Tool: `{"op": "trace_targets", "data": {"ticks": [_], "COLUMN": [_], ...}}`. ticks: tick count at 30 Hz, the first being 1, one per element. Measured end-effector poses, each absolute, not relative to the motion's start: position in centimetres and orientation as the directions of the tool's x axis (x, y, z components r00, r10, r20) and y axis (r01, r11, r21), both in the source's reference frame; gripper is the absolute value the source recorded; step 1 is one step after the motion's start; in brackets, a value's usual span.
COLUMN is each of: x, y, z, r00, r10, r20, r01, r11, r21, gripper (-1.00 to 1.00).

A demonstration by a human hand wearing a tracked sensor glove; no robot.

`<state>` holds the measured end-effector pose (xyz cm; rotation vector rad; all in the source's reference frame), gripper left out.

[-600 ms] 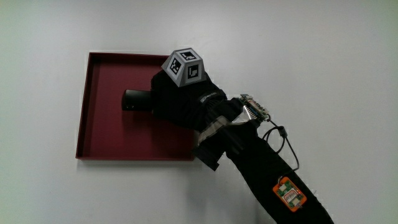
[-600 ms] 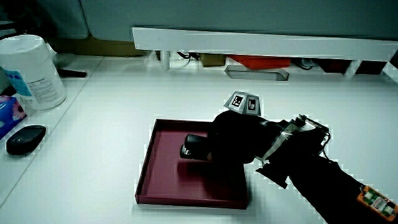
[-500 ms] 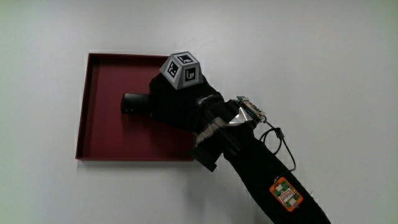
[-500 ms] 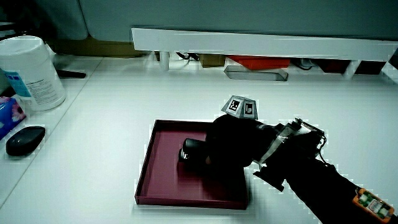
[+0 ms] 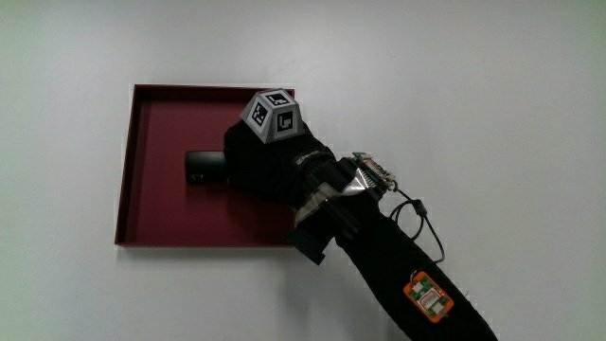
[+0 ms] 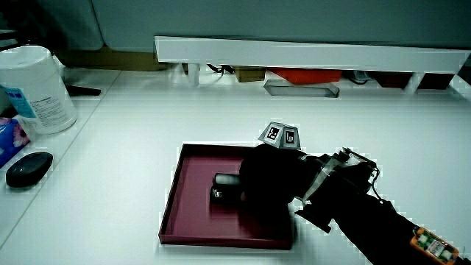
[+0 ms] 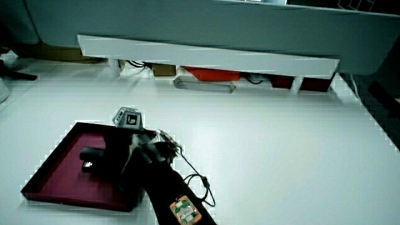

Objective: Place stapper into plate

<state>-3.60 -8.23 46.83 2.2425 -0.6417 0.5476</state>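
A black stapler (image 5: 203,169) lies low inside the dark red square plate (image 5: 151,213), close to the plate's floor or on it; I cannot tell which. One end of it sticks out from under the hand (image 5: 248,163), whose fingers are curled around its other end. The patterned cube (image 5: 274,115) rides on the back of the glove. In both side views the stapler (image 6: 224,187) (image 7: 90,157) shows near the middle of the plate (image 6: 184,224) (image 7: 50,181), with the hand (image 6: 266,179) (image 7: 120,156) over it. The forearm (image 5: 398,275) crosses the plate's rim nearest the person.
A white canister (image 6: 35,87), a black mouse (image 6: 28,168) and a blue packet (image 6: 6,141) stand at the table's edge. A grey flat holder (image 6: 302,89) lies near the low white partition (image 6: 309,53) (image 7: 206,54).
The hand with the stapler has come a little nearer to the person and lower into the plate. The grip has not changed.
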Motion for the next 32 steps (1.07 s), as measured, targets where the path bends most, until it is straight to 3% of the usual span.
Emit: {"op": "trace_targets", "data": {"ticks": [8, 21, 32], "x": [-3.4, -1.1, 1.6], "y": [-8.0, -6.5, -3.3], "z": [47.5, 41.7, 33.1], "r00": [0.789, 0.750, 0.669], "r10": [-0.275, -0.292, -0.409], "r20": [0.549, 0.594, 0.621], "r01": [-0.588, -0.649, -0.726], "r11": [-0.598, -0.499, -0.539], "r21": [0.545, 0.574, 0.427], "gripper": [0.00, -1.00, -1.00]}}
